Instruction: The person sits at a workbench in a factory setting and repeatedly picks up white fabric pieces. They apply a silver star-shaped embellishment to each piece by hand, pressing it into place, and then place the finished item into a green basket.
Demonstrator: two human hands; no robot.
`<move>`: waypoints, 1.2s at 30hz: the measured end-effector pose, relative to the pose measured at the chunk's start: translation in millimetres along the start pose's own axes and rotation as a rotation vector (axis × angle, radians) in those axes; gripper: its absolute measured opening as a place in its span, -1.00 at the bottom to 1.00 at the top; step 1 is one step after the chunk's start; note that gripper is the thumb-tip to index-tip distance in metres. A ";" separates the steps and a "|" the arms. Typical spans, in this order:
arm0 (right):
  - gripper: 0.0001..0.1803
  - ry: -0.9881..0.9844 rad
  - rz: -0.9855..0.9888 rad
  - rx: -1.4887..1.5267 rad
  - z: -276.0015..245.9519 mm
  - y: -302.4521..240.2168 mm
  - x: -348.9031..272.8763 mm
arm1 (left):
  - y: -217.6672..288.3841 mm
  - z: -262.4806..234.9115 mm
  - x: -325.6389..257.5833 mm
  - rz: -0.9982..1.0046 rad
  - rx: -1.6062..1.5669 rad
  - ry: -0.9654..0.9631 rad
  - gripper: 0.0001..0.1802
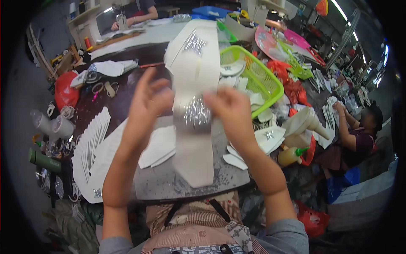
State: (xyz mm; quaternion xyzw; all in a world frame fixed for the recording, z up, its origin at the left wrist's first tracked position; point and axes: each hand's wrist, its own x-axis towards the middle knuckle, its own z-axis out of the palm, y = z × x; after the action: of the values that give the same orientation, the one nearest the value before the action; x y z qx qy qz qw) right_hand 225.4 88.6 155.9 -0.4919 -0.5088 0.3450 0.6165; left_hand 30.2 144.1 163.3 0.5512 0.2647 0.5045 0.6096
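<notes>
A long white cut piece with silver glitter patches (196, 74) stands up in front of me over the grey work board (169, 186). My right hand (230, 108) pinches its right edge near the middle, thumb and fingers closed. Beside the left edge, my left hand (150, 99) has its fingers apart and looks free of the piece; motion blurs both hands. Beneath my arms lie a small pile of white pieces (158, 146) on the board and, to the left, a fanned row of white pieces (91, 142). More white pieces with silver stars (268, 139) rest at right.
A lime-green basket (272, 86) holding white pieces stands beyond my right hand. Near my right forearm are a glue bottle (289, 156) and a pale funnel-shaped container (302, 122). A red bag (66, 89) and green flask (44, 161) sit left. Co-workers sit at right and far left.
</notes>
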 end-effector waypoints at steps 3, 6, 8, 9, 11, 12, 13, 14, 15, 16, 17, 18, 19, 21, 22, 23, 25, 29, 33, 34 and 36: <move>-0.82 0.280 0.090 0.413 -15.4 72.5 123.8 | -13.2 -12.4 12.6 0.186 0.180 0.269 -0.12; -0.74 0.562 0.338 0.544 -48.5 155.5 191.0 | -32.9 -11.4 -24.2 0.063 0.214 0.247 -0.08; -0.69 0.605 0.402 0.577 -61.0 168.3 196.0 | -43.3 -26.8 -49.2 0.045 0.275 0.290 -0.10; -0.67 0.623 0.442 0.590 -66.7 175.5 194.7 | -49.0 -37.2 -56.3 0.030 0.306 0.317 -0.11; -0.62 0.557 0.344 0.574 -91.1 192.4 183.6 | -61.4 -58.5 -63.4 0.025 0.519 0.264 -0.16; -0.60 0.544 0.251 0.549 -74.4 177.4 162.2 | -67.1 -68.6 -71.3 0.011 0.637 0.258 -0.18; -0.58 0.534 0.151 0.520 -61.1 148.4 135.0 | -74.0 -72.4 -71.0 0.040 0.727 0.195 -0.21; -0.58 0.460 0.156 0.447 -64.8 134.9 117.0 | -81.1 -68.8 -57.1 0.076 0.807 0.105 -0.23; -0.58 0.386 0.160 0.383 -69.2 125.7 102.5 | -87.5 -66.0 -39.3 0.114 0.894 0.013 -0.26; -0.59 0.320 0.157 0.316 -72.5 116.3 88.0 | -98.2 -62.7 -12.8 0.242 1.031 -0.083 -0.27; -0.61 0.261 0.136 0.225 -70.3 101.9 70.7 | -109.1 -58.1 18.5 0.376 1.165 -0.181 -0.28; -0.64 0.193 0.113 0.138 -63.5 88.0 53.4 | -120.6 -55.7 51.4 0.411 1.217 -0.203 -0.28; -0.67 0.125 0.086 0.042 -58.7 81.3 36.3 | -134.4 -52.7 84.8 0.449 1.261 -0.222 -0.27; -0.74 -0.031 0.094 0.009 -48.3 91.9 -8.8 | -166.7 -53.1 138.1 0.426 1.566 -0.144 -0.28; -0.78 -0.074 0.113 0.041 -41.7 99.7 -36.1 | -188.8 -56.0 157.6 0.537 1.644 -0.057 -0.28; -0.79 -0.086 0.193 0.008 -30.6 98.7 -64.8 | -210.7 -65.4 175.1 0.643 1.732 0.032 -0.29; -0.79 -0.004 0.247 -0.079 -20.4 116.7 -116.1 | -218.7 -54.8 207.7 0.658 1.783 0.070 -0.29; -0.83 0.021 0.156 -0.307 -17.9 144.6 -166.1 | -212.0 -28.4 217.5 0.651 1.677 0.002 -0.29; -0.83 0.077 0.333 -0.009 -21.7 150.4 -166.0 | -211.8 -18.0 156.6 0.782 1.680 -0.205 -0.35; -0.83 0.095 0.300 0.023 -21.1 154.5 -164.7 | -210.4 -16.7 134.3 0.646 1.647 -0.377 -0.38; -0.83 0.091 0.292 -0.004 -19.7 152.8 -164.1 | -200.8 -18.8 101.6 0.406 1.677 -0.507 -0.39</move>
State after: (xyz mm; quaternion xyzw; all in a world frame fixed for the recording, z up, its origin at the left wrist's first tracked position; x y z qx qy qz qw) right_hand 215.9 -25.9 -37.5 -0.5772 -0.4040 0.4072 0.5812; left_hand 114.3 267.3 -6.3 0.9462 0.3008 0.1069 -0.0537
